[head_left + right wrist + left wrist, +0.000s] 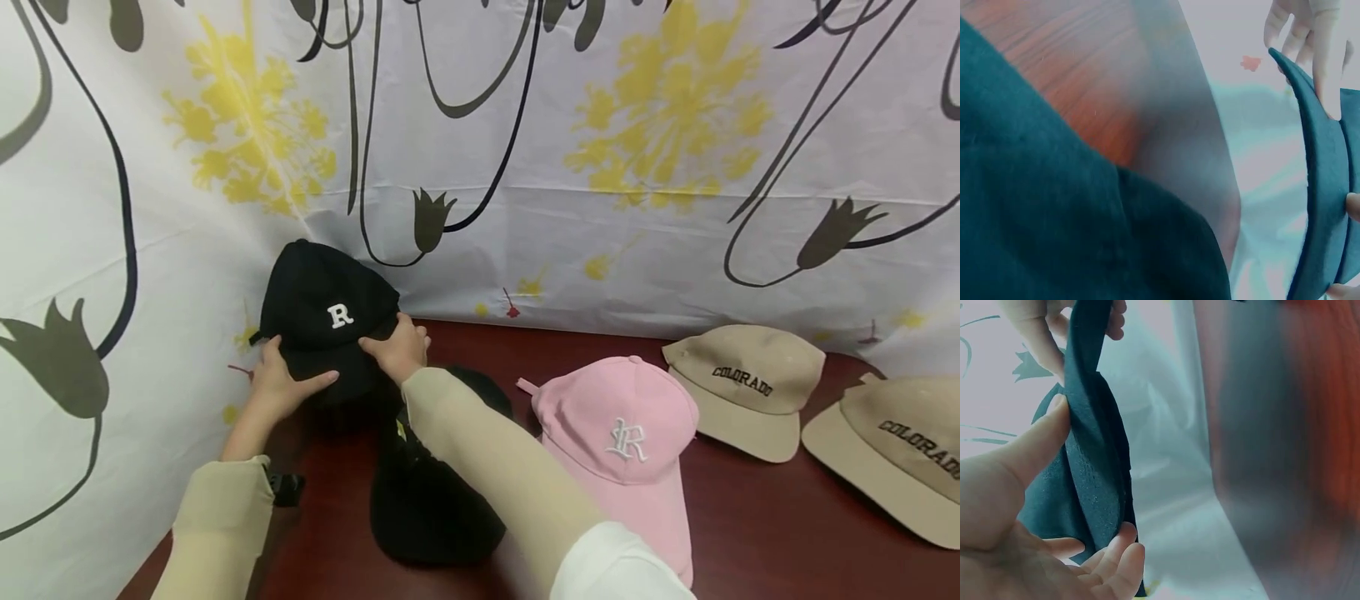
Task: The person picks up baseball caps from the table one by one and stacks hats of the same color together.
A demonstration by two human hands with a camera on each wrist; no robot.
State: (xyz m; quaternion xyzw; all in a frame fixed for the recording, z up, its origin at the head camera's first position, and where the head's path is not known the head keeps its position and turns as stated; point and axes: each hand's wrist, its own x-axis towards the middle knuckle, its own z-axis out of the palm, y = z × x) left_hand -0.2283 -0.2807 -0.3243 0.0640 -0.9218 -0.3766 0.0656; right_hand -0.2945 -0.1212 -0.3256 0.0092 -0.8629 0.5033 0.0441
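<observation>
A black baseball cap (322,283) with a white R on its front is held up at the far left, near the cloth. My left hand (281,387) pinches one side of its brim, the thumb on top and fingertips underneath, as the left wrist view shows. On the brim's other side my right hand (401,346) grips with thumb and fingers; some of its fingers are hidden behind the cap. A second black cap (435,508), with a small yellow mark, lies on the table below the right forearm, partly covered by the sleeve.
To the right a pink cap (622,408) with a pale R sits on the dark red table (735,517). Two beige COLORADO caps, one farther back (750,358) and one at the right edge (900,442), stand beyond it. A floral cloth (480,150) hangs behind and at the left.
</observation>
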